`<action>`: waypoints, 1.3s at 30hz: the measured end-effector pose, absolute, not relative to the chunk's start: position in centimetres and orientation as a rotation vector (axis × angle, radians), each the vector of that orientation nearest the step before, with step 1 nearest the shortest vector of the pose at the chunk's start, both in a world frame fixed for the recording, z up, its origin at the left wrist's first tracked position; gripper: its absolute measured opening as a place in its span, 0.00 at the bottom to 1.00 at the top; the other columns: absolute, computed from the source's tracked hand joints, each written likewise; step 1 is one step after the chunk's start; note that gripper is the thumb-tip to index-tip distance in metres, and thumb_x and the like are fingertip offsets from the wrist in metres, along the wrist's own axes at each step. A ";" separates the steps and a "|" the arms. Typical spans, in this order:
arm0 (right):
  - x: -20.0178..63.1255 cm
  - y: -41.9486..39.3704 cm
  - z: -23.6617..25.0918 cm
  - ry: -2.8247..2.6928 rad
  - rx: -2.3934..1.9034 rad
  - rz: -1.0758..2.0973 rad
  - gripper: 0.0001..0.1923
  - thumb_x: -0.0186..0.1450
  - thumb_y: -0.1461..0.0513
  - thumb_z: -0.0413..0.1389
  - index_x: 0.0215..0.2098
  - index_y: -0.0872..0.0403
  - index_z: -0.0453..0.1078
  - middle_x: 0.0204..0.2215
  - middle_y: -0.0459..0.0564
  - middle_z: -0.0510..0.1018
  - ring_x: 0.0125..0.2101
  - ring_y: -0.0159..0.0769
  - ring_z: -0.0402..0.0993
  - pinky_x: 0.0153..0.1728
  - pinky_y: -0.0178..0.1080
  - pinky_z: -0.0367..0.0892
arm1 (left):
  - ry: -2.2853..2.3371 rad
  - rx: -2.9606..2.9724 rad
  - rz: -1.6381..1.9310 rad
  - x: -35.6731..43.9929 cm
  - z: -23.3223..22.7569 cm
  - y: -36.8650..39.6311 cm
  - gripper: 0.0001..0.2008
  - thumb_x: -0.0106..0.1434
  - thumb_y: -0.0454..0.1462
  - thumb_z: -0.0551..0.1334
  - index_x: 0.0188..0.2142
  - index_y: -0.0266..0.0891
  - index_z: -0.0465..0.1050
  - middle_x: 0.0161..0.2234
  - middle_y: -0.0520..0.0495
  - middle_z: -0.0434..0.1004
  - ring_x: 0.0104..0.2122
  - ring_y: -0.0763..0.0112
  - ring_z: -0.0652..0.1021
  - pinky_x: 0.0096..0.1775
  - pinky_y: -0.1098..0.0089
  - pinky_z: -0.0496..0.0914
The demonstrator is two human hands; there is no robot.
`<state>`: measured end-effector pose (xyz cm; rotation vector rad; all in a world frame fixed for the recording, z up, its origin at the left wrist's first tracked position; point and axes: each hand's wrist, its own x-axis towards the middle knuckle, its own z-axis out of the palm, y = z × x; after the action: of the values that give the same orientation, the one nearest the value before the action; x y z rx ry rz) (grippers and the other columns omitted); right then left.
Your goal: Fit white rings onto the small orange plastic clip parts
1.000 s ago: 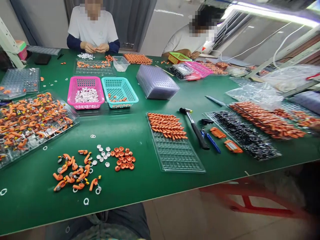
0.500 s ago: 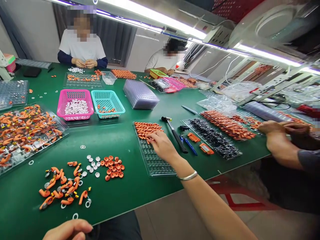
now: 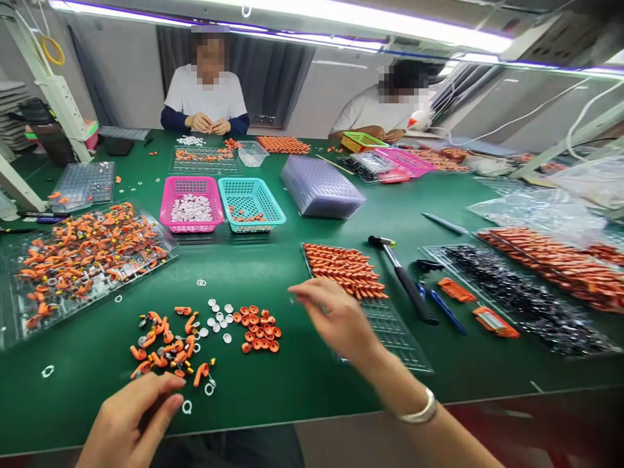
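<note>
Left hand [image 3: 125,416] at near left, thumb and forefinger a little apart with nothing visible between, just beside a loose pile of orange curved parts [image 3: 166,333]. Right hand [image 3: 344,320] farther right, across the left edge of a clear tray [image 3: 394,335], fingers close together and pointing left; any hold at the fingertips hidden, so cannot tell. Silver bangle [image 3: 423,408] just behind the right hand. Just beyond, in the tray's far half, close rows of orange tube-like pieces [image 3: 346,270]. Between pile and tray, on the green counter [image 3: 244,270], small white discs [image 3: 220,318], then a cluster of orange cups [image 3: 256,342]. Right of the tray, a black-handled hammer [image 3: 407,286], a blue tool [image 3: 446,311], two orange cases [image 3: 496,322] and a heap of dark parts [image 3: 521,299]. At left, a large heaped tray [image 3: 95,250]. Farther off, a pink basket [image 3: 192,227] of white pieces, a turquoise basket [image 3: 251,227] with a few orange ones, and a stack of clear trays [image 3: 319,187]. At the far side, two people [image 3: 205,97] in white tops.
</note>
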<state>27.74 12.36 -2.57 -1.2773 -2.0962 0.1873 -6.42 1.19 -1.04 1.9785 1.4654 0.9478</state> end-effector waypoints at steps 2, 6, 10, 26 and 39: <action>23.2 10.7 -2.3 -2.217 -1.100 0.313 0.15 0.67 0.71 0.50 0.41 0.50 0.76 0.35 0.51 0.79 0.35 0.39 0.76 0.36 0.39 0.73 | 1.549 2.198 0.982 -6.8 -1.1 2.0 0.08 0.65 0.41 0.64 0.41 0.46 0.79 0.36 0.50 0.84 0.36 0.64 0.82 0.42 0.72 0.75; 16.2 8.5 -2.1 -2.458 -0.752 0.580 0.16 0.65 0.75 0.51 0.41 0.54 0.75 0.36 0.51 0.82 0.35 0.39 0.74 0.37 0.38 0.71 | 1.602 2.429 0.801 -6.8 -1.9 2.7 0.12 0.67 0.41 0.61 0.48 0.44 0.78 0.44 0.44 0.82 0.43 0.57 0.80 0.49 0.59 0.73; 14.3 7.8 -2.0 -2.551 -0.811 0.681 0.10 0.65 0.73 0.55 0.41 0.57 0.73 0.35 0.54 0.80 0.35 0.42 0.72 0.38 0.41 0.71 | 1.541 2.403 0.782 -6.6 -2.3 2.4 0.15 0.67 0.37 0.61 0.53 0.45 0.75 0.50 0.44 0.79 0.48 0.57 0.78 0.52 0.58 0.72; 16.3 3.5 -1.2 -1.744 -0.764 1.072 0.14 0.67 0.72 0.52 0.42 0.48 0.72 0.37 0.49 0.70 0.38 0.36 0.71 0.38 0.36 0.72 | 1.024 0.670 0.877 -2.3 -1.3 1.3 0.19 0.53 0.49 0.73 0.36 0.37 0.78 0.25 0.51 0.79 0.23 0.75 0.78 0.25 0.78 0.70; 16.1 2.0 -2.1 -1.674 -0.794 1.087 0.15 0.65 0.60 0.60 0.50 0.50 0.67 0.44 0.53 0.74 0.43 0.41 0.73 0.45 0.40 0.71 | 1.306 0.975 1.044 -1.8 -0.4 0.1 0.06 0.53 0.38 0.72 0.28 0.41 0.78 0.27 0.52 0.80 0.28 0.70 0.79 0.32 0.75 0.74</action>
<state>16.12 1.97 -2.11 -0.7938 -1.6738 1.0873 -1.76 0.11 -0.42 0.9754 1.3058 1.0444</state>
